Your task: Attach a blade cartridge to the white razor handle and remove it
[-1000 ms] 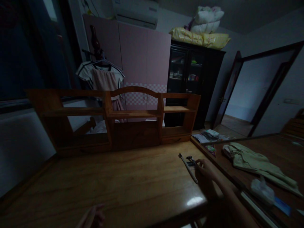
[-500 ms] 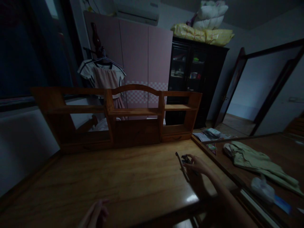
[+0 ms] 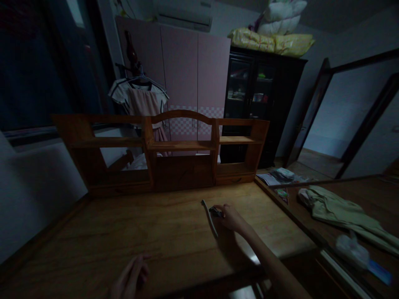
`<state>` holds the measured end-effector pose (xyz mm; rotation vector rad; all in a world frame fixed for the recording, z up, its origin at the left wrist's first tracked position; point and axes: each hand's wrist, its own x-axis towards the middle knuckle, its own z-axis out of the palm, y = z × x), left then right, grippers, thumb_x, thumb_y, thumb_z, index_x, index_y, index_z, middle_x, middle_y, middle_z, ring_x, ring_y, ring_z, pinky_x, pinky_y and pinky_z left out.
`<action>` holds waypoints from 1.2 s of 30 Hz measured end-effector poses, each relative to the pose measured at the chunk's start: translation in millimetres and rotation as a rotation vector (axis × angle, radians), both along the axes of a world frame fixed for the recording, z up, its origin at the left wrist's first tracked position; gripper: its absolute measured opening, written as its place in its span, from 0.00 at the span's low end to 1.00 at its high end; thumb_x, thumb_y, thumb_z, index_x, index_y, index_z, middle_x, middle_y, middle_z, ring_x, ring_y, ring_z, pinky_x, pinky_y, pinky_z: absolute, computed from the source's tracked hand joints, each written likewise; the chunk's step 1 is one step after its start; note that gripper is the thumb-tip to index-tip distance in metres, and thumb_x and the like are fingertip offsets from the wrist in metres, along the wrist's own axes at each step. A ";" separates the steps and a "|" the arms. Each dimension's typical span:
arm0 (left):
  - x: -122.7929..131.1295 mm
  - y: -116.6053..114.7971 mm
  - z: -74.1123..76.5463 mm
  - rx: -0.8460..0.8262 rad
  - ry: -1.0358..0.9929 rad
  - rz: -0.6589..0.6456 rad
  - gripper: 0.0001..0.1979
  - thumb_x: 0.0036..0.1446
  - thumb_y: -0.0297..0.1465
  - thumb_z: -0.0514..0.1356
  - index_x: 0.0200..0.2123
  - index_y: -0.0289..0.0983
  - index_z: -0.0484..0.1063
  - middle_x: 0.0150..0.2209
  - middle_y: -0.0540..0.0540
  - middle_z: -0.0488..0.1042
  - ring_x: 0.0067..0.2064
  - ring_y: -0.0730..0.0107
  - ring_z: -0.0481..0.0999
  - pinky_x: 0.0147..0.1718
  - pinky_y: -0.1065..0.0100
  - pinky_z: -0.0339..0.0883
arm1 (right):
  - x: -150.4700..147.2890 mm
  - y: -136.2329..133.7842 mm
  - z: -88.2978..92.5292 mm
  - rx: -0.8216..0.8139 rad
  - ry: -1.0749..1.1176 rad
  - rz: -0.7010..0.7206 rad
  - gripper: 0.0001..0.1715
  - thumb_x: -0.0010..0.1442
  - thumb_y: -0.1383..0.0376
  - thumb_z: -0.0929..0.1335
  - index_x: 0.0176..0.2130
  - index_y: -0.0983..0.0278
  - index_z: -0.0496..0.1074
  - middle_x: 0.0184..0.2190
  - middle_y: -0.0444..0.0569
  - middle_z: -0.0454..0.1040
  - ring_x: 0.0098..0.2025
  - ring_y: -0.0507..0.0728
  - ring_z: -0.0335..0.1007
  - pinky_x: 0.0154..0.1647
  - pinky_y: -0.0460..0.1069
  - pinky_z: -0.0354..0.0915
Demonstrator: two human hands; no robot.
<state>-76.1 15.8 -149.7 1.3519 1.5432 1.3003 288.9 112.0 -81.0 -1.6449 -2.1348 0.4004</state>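
My right hand [image 3: 230,216] reaches out over the wooden desk [image 3: 149,232] with its fingers curled over a small dark object [image 3: 215,211] that I cannot name. A long thin stick-like item [image 3: 209,217] lies on the desk against that hand's left side. At the near edge of the desk my left hand [image 3: 131,279] rests with its fingers loosely curled and nothing visible in them. The room is very dim.
A wooden shelf unit [image 3: 174,153] stands along the desk's back edge. To the right is a second wooden surface [image 3: 364,199] with a greenish garment [image 3: 339,214], magazines [image 3: 279,177] and a white crumpled bag [image 3: 350,250]. Behind are a pink wardrobe [image 3: 187,79], a black cabinet [image 3: 262,104] and hanging clothes [image 3: 140,99].
My right hand has slid left across the desk, taking the small dark object and the thin stick with it. My left hand has come further into view at the near edge.
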 end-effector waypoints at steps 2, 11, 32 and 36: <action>5.0 3.7 -0.6 0.007 0.017 0.015 0.25 0.53 0.51 0.51 0.35 0.35 0.71 0.25 0.48 0.72 0.29 0.64 0.71 0.34 0.66 0.66 | -20.6 1.9 -1.8 0.003 0.014 0.035 0.26 0.51 0.70 0.67 0.51 0.61 0.68 0.38 0.50 0.70 0.38 0.55 0.68 0.39 0.44 0.60; 88.3 27.3 24.9 0.122 0.530 -0.009 0.20 0.55 0.42 0.53 0.46 0.38 0.69 0.46 0.41 0.70 0.46 0.58 0.70 0.44 0.61 0.64 | -105.2 -4.8 -18.4 0.054 0.132 0.168 0.26 0.48 0.76 0.64 0.47 0.62 0.69 0.37 0.48 0.71 0.36 0.54 0.68 0.34 0.42 0.59; 91.9 42.4 13.6 0.158 0.647 -0.079 0.15 0.56 0.25 0.49 0.44 0.39 0.71 0.48 0.43 0.68 0.49 0.66 0.68 0.50 0.66 0.60 | -74.6 -8.1 -25.1 0.120 0.208 -0.034 0.17 0.56 0.69 0.64 0.47 0.65 0.66 0.33 0.49 0.70 0.33 0.54 0.68 0.32 0.44 0.59; 83.3 69.9 51.0 0.274 0.628 -0.156 0.12 0.59 0.31 0.49 0.40 0.38 0.72 0.45 0.43 0.68 0.47 0.66 0.69 0.47 0.66 0.62 | -71.4 7.7 -14.7 0.203 0.200 -0.066 0.19 0.58 0.63 0.64 0.50 0.67 0.65 0.35 0.51 0.69 0.33 0.55 0.68 0.34 0.45 0.59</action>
